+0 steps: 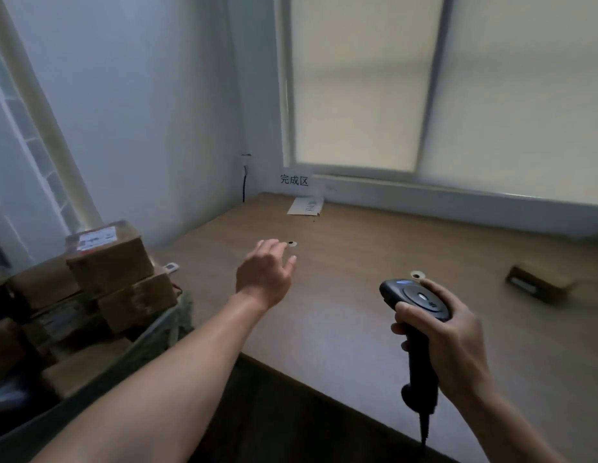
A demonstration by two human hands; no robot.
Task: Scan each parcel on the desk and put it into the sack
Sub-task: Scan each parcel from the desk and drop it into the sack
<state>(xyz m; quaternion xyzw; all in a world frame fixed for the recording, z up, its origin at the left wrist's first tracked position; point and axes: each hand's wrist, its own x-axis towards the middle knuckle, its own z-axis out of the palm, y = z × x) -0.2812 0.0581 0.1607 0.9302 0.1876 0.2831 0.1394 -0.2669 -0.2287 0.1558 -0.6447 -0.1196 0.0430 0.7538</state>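
Observation:
My right hand (458, 342) grips a black handheld barcode scanner (416, 300) by its handle, over the front of the wooden desk (374, 248). My left hand (265, 270) reaches out over the desk's left part with relaxed fingers and holds nothing. One small brown parcel (538, 282) lies on the desk at the far right. Left of the desk stands a dark sack (163, 332) heaped with several brown cardboard parcels (107, 259); the top one carries a white and red label.
A white paper sign with printed characters (294, 179) hangs on the wall at the desk's back corner, with a white sheet (306, 207) lying below it. Two small round holes (292, 243) mark the desktop. A blinded window runs behind the desk.

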